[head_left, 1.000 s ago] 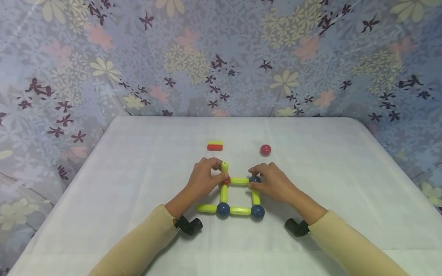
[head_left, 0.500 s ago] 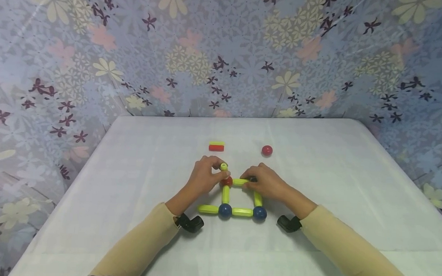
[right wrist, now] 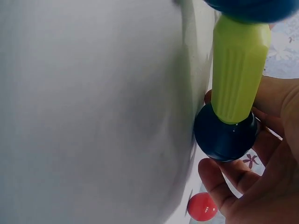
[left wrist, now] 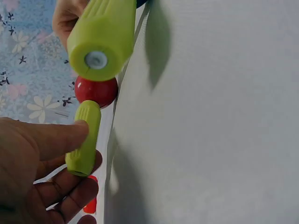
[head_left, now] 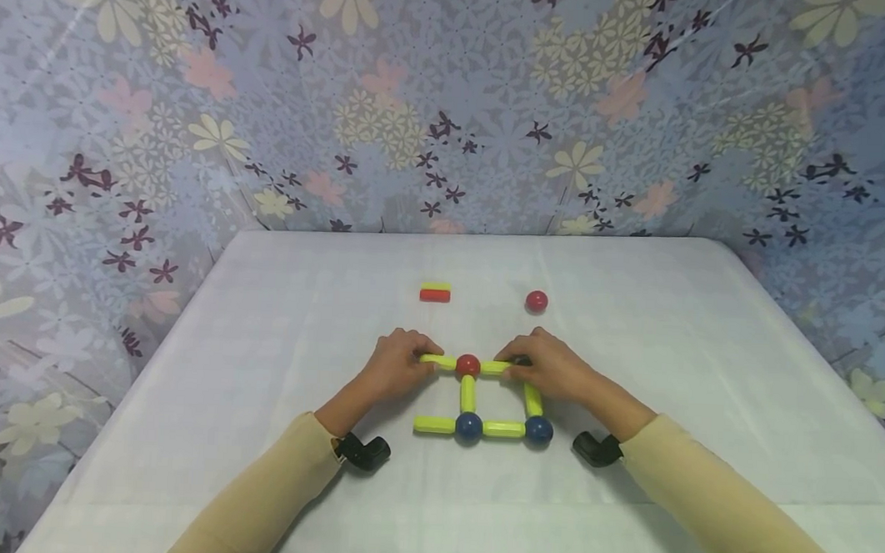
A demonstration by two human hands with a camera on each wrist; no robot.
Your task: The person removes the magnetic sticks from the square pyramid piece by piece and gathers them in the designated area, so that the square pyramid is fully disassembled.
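So the stick-and-ball frame (head_left: 468, 395) is sitting mid-bench (head_left: 635, 320), a square with two yellow-green sticks poking out to the left. Left hand (head_left: 400, 366) is pinching the far one, the held stick (left wrist: 85, 140), which meets the frame's red ball (head_left: 468, 366). Right hand (head_left: 554, 367) has its fingers curled round the far-right blue ball (right wrist: 224, 137). Past the frame there's a loose red ball (head_left: 536, 301), plus a red stick (head_left: 435, 296) and a yellow-green one side by side (floral cloth (head_left: 452, 85) behind, pretty busy).
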